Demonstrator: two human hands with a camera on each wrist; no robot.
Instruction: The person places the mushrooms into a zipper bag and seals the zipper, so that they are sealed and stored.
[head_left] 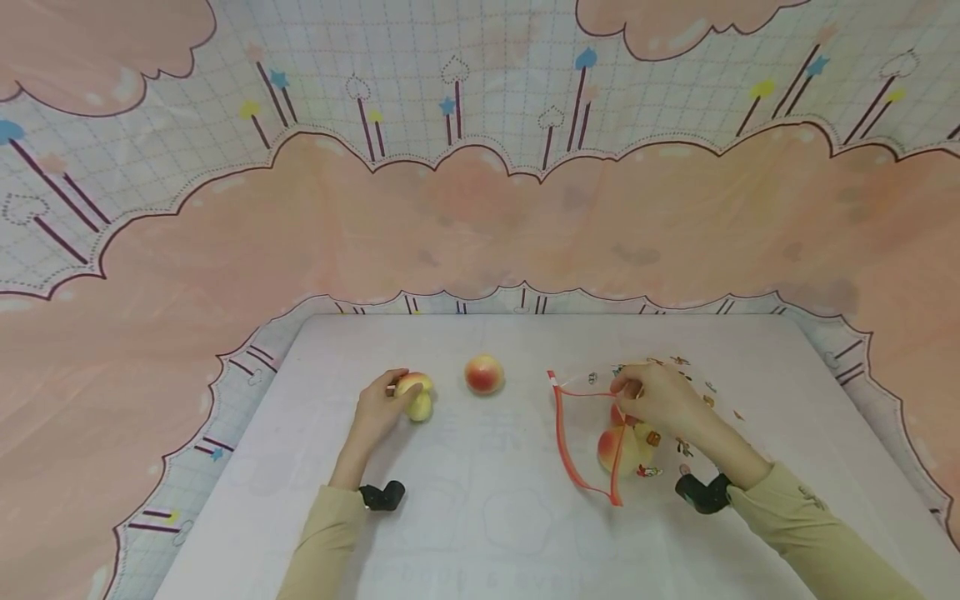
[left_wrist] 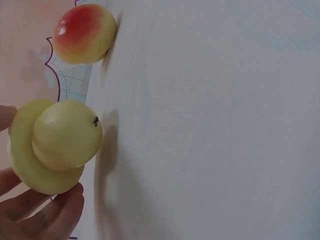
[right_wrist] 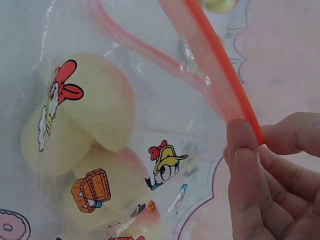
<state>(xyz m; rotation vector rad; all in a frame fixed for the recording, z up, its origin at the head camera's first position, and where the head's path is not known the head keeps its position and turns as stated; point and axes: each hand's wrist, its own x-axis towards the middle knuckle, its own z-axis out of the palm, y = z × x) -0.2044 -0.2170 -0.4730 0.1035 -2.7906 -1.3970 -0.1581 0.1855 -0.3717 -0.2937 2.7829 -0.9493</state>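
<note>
In the head view my left hand [head_left: 375,407] grips a pear [head_left: 420,407] with a red-and-yellow blush at its wide end. The left wrist view shows this pear [left_wrist: 67,134] stem end toward the camera, fingers and thumb around its wide part. At the right, my right hand [head_left: 667,404] pinches the orange zip edge of a clear plastic bag [head_left: 562,442] between thumb and fingers. The bag's mouth stands open toward the left. Several pale yellow fruits with red blush [right_wrist: 100,100] lie inside it, behind cartoon prints.
A round red-and-yellow fruit [head_left: 484,375] sits on the white table [head_left: 465,533] between the hands, toward the back. Black straps with a camera [head_left: 382,497] are on the wrists. A patterned cloth [head_left: 480,225] hangs behind the table.
</note>
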